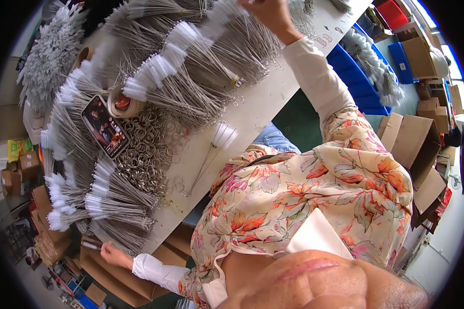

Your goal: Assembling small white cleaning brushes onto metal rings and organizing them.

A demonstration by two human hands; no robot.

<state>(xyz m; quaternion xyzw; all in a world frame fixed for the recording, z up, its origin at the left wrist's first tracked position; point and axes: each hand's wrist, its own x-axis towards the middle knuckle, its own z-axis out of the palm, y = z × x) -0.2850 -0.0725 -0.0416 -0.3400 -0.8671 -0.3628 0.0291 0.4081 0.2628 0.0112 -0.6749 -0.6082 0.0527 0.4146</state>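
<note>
1. At the far top of the table (pixel 273 98), my right hand (pixel 270 15) reaches into the bundles of wire brushes (pixel 201 67). These are thin metal stems with white bristle tips.
2. The upper edge of the view cuts off the fingers of that hand, so I cannot tell how wide its grip is or whether it has closed on any stems. The back of the hand and the wrist lie over the brush stems.
3. My right arm is stretched out almost straight. Its white sleeve runs from the floral shoulder up across the table's near edge.
4. At the lower left, my left hand (pixel 111 253) sits by the table's end, just beside the nearest brush bundle (pixel 113 206). The fingers look curled in narrowly. I cannot tell whether they clamp anything.
5. My left arm is bent and held low, its white cuff just behind the wrist, with brown cardboard below it.
6. Between my 2 hands, more bundles fan out across the table with their white tips pointing outward.
7. A heap of metal rings (pixel 139 154) lies in the middle. A phone (pixel 105 126) with a lit screen rests at its edge, and a roll of tape (pixel 123 100) sits just beside the phone.
8. A few loose brushes (pixel 219 139) lie apart on bare tabletop near my chest.
9. Blue bins (pixel 355 77) and cardboard boxes (pixel 417 139) stand off the table to my right.
</note>
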